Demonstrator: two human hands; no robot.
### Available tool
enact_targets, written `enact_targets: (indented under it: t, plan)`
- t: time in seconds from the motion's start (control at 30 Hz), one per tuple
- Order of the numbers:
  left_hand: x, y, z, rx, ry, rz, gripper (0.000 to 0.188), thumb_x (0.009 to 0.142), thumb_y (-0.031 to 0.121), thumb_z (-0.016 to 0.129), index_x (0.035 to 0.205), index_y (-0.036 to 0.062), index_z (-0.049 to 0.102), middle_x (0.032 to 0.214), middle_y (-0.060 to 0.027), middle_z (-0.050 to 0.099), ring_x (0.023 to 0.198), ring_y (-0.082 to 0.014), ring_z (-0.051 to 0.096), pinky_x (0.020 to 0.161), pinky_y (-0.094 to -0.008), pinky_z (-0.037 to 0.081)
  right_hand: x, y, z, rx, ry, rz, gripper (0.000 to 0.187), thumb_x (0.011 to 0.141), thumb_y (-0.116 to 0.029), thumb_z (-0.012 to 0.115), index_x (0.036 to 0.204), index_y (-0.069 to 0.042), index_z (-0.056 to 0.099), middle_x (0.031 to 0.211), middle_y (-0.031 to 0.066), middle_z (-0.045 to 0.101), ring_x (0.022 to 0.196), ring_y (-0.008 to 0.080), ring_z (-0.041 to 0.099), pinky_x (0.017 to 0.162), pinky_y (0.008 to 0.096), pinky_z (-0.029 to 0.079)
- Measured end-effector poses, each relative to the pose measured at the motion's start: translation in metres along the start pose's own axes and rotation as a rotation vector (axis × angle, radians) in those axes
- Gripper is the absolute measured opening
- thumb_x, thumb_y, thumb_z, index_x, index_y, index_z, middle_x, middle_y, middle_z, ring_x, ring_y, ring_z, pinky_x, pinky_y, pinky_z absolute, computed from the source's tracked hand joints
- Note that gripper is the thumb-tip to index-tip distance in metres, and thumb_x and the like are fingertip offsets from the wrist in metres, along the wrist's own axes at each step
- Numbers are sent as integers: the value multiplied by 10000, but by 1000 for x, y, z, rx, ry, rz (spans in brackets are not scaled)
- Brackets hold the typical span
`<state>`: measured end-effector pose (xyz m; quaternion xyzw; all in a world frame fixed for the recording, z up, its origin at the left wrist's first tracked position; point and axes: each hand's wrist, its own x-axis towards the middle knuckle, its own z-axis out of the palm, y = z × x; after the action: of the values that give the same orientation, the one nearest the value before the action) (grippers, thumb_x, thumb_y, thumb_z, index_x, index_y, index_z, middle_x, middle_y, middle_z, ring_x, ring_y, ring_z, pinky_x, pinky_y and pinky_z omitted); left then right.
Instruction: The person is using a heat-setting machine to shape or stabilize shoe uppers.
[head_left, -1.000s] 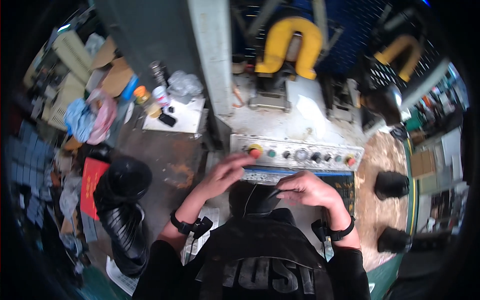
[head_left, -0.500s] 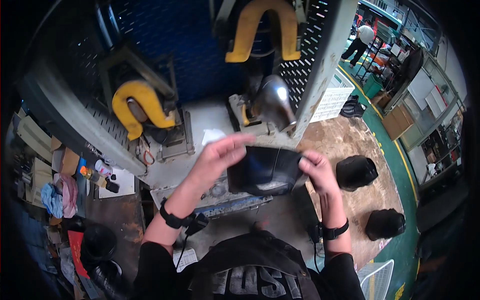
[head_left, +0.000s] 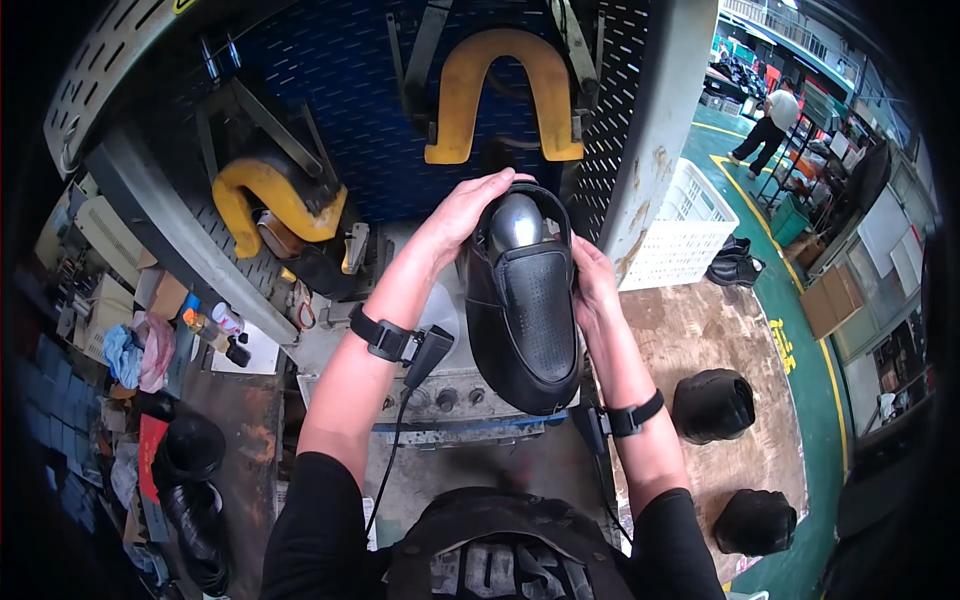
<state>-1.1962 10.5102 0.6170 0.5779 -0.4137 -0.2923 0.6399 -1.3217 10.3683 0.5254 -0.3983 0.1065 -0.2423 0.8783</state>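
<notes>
A black shoe upper (head_left: 535, 320) with a perforated tongue stands toe-down over the front of the machine. A shiny metal form (head_left: 515, 225) shows inside its heel opening. My left hand (head_left: 470, 210) grips the upper's far left rim, with the fingers partly hidden behind the collar. My right hand (head_left: 592, 278) holds the right side of the collar, its fingers wrapped against the edge. Above the upper hangs a yellow U-shaped clamp (head_left: 458, 100); a second yellow clamp (head_left: 235, 200) is at the left beside another station holding a dark piece.
Two black shoe uppers (head_left: 714, 405) (head_left: 756, 522) rest on the worn wooden table at right. A white crate (head_left: 680, 225) and black shoes (head_left: 733, 264) are beyond. Machine knobs (head_left: 446, 400) lie below the upper. A person (head_left: 775, 115) stands in the aisle; bottles (head_left: 215, 330) are at left.
The upper has turned from lying sideways to toe-down, and its opening now surrounds the metal form. Both hands have moved farther forward with it. The view has shifted.
</notes>
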Motion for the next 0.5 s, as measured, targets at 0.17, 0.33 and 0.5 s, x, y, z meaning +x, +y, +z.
enact_targets:
  t: [0.17,0.33,0.5]
  plan:
    - [-8,-2,-9,181,-36,114,395,950,342,445,1168,48,594,1114,-64,608,1059,-155,538,955,-282,381,-94,4,-7,115,100,387,350,945,-310,492,1156,-42,571,1065,95,645,948,200,624,828,350,514]
    - [-7,-3,-5,376,-98,298,376,938,322,451,1163,56,595,1176,-71,584,1190,-203,462,1025,-324,311,-163,50,-18,456,207,356,371,926,-380,493,1177,-114,555,1139,73,627,1029,215,607,875,401,494]
    - [-19,-8,0,698,-110,546,348,931,274,442,1143,42,593,1224,-95,553,1295,-268,373,1063,-364,292,-128,110,-25,518,341,276,343,936,-374,475,1117,-99,576,1084,61,647,932,208,640,789,389,532]
